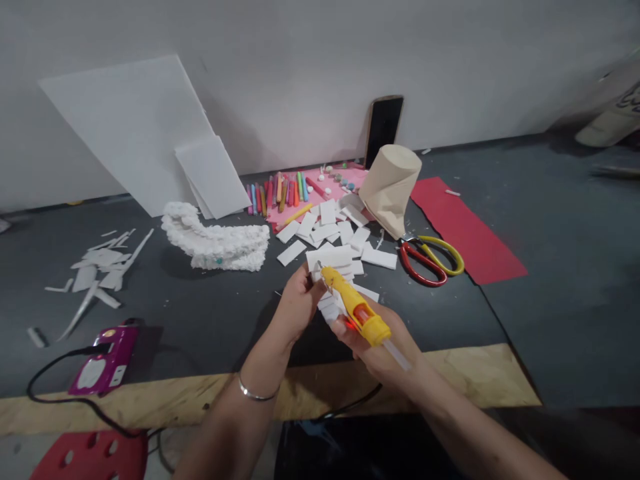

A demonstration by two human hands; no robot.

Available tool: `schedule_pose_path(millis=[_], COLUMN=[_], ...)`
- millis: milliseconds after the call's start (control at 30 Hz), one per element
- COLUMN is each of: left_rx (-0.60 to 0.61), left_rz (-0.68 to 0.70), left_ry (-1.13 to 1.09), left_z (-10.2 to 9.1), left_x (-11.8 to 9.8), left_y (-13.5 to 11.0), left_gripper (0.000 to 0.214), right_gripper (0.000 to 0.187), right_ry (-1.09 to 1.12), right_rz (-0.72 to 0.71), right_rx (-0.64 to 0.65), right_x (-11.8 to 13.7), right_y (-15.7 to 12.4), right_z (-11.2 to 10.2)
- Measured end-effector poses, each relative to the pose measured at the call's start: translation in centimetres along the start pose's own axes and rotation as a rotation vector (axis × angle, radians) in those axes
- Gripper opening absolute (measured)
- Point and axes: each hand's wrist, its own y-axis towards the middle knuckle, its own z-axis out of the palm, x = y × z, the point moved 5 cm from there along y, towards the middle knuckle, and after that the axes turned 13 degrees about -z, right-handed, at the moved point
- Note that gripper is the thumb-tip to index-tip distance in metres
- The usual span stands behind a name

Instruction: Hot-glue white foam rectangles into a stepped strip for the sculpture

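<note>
My right hand (373, 340) is wrapped round a yellow hot glue gun (350, 300), with a clear glue stick poking out of its back end. The gun's nozzle points at a white foam board piece (330, 259) that my left hand (295, 300) pinches by its left edge. More white pieces show below it, partly behind the gun, and I cannot tell whether they are joined to it. Just beyond my hands lies a loose heap of small white rectangles (325, 231). Scissors (425, 260) with red and yellow handles rest to the right, their blades partly hidden beneath a beige cone-like form (393, 180).
A bumpy white curved piece (220, 243) lies left of the heap. White sheets (135, 127) and a phone (384, 130) lean on the wall. Crayons (285, 190) sit by pink paper. Red sheet (473, 233) at right; white scraps (103, 260) and a purple power box (105, 360) at left.
</note>
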Motion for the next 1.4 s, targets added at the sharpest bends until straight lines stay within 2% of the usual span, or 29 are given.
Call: schedule_pose_path(millis=[200, 333, 733, 1033, 1400], left_rx=[0.041, 0.016, -0.042, -0.036, -0.093], left_rz=[-0.003, -0.019, -0.017, -0.014, -0.021], left_ry=[-0.046, -0.011, 0.059, 0.042, 0.041], left_z=[0.4, 0.3, -0.3, -0.3, -0.3], left_x=[-0.2, -0.1, 0.1, 0.2, -0.4], left_y=[-0.2, -0.3, -0.2, -0.1, -0.3], left_gripper=[0.046, 0.045, 0.042, 0.042, 0.042], right_gripper=[0.031, 0.033, 0.036, 0.034, 0.029], right_ry=[-0.002, -0.016, 0.063, 0.078, 0.139], right_rz=[-0.020, -0.032, 0.067, 0.087, 0.150], right_rx=[-0.007, -0.009, -0.015, -0.001, -0.081], right_x=[0.2, 0.1, -1.0, -0.6, -1.4], right_y=[0.2, 0.3, 0.0, -0.1, -0.6], right_z=[0.2, 0.1, 0.2, 0.2, -0.8])
